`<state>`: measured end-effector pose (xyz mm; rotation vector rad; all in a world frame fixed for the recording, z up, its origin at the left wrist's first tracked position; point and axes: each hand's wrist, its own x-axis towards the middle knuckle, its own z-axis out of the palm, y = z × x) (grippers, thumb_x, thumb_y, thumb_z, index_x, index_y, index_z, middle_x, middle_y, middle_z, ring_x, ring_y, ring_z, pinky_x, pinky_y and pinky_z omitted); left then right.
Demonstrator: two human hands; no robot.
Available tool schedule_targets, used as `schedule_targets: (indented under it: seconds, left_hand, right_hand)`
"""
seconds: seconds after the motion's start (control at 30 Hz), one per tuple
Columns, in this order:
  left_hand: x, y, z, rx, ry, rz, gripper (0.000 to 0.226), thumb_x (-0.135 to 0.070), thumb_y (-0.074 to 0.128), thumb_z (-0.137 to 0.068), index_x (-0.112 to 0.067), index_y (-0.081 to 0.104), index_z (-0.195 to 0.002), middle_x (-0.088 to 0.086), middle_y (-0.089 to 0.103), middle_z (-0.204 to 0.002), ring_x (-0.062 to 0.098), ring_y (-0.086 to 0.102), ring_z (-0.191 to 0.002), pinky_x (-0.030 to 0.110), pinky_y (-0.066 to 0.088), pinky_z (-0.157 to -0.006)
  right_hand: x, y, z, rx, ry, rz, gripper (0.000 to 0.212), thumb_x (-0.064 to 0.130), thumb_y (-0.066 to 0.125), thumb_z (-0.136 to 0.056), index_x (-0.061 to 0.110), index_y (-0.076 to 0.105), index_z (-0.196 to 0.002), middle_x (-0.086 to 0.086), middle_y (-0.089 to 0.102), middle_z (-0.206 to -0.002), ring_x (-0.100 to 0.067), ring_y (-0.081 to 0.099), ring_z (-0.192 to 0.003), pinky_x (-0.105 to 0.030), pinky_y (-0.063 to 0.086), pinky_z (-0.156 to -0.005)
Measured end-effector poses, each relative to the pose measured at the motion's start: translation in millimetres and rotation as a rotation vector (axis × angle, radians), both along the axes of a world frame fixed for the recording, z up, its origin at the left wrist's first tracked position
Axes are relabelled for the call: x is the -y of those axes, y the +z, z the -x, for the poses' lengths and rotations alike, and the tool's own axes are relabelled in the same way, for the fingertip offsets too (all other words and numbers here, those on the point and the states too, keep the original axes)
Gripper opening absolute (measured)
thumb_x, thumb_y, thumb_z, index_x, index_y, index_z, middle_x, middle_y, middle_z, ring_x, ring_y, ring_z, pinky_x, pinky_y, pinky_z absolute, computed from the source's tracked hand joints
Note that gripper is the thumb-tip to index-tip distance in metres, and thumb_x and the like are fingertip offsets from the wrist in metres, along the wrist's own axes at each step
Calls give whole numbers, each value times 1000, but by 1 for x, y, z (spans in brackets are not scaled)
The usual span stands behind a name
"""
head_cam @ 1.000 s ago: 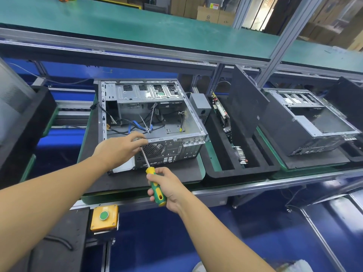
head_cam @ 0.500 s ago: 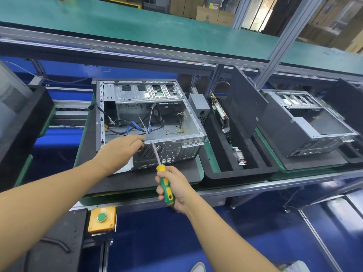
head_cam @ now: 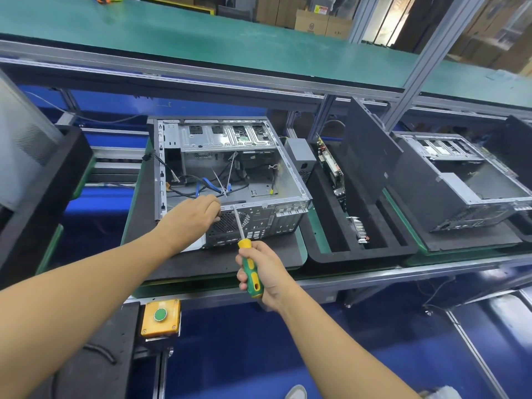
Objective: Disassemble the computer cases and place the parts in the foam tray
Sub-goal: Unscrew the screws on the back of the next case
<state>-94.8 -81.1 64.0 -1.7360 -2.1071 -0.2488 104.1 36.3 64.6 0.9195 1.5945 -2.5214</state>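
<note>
Computer case (head_cam: 227, 138) lies open side up on a black mat (head_cam: 201, 266) on the table (head_cam: 359, 277), loose cables (head_cam: 198, 190) inside. Left hand (head_cam: 191, 218) sits on the case's near top edge, fingers curled down over the rear panel. Cannot tell whether they clamp the edge or pinch something small. Right hand (head_cam: 263, 272) is nearer than the left fingers, its fingers wrapped tight round the green-yellow handle of a screwdriver (head_cam: 250, 267). Shaft slants up and away from the right fingers, tip at the case's rear top edge, just right of the left fingertips. Foam tray (head_cam: 359, 254) stands right of the right fingers, just beside the mat. A circuit board (head_cam: 331, 165) stands on edge in it, a grey power supply (head_cam: 300, 154) sits at its far left corner, and a black panel (head_cam: 371, 159) leans along its right side. Second case (head_cam: 460, 182) sits further right, well apart from both hands. Yellow button box (head_cam: 160, 318) is below the left forearm, nearer than the fingers.
</note>
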Motion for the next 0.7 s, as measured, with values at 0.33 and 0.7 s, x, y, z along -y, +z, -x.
schedule_targets:
  seconds: [0.33, 0.7]
  left_hand:
    - [2, -4, 7, 113, -33, -44, 13, -7, 69, -89, -3, 57, -88, 14, 60, -97, 30, 59, -79, 44, 55, -61]
    - [2, 0, 0, 453, 83, -149, 20, -1, 80, -76, -7, 61, -81, 6, 68, -101, 24, 62, -80, 37, 54, -64]
  right_hand:
    - [8, 3, 20, -31, -68, -65, 14, 22, 64, -93, 14, 53, -98, -4, 53, -80, -14, 49, -50, -26, 44, -45]
    - [31, 0, 83, 102, -325, -175, 16, 25, 70, -92, 11, 66, -100, -5, 61, -78, -10, 52, -49, -26, 51, -50]
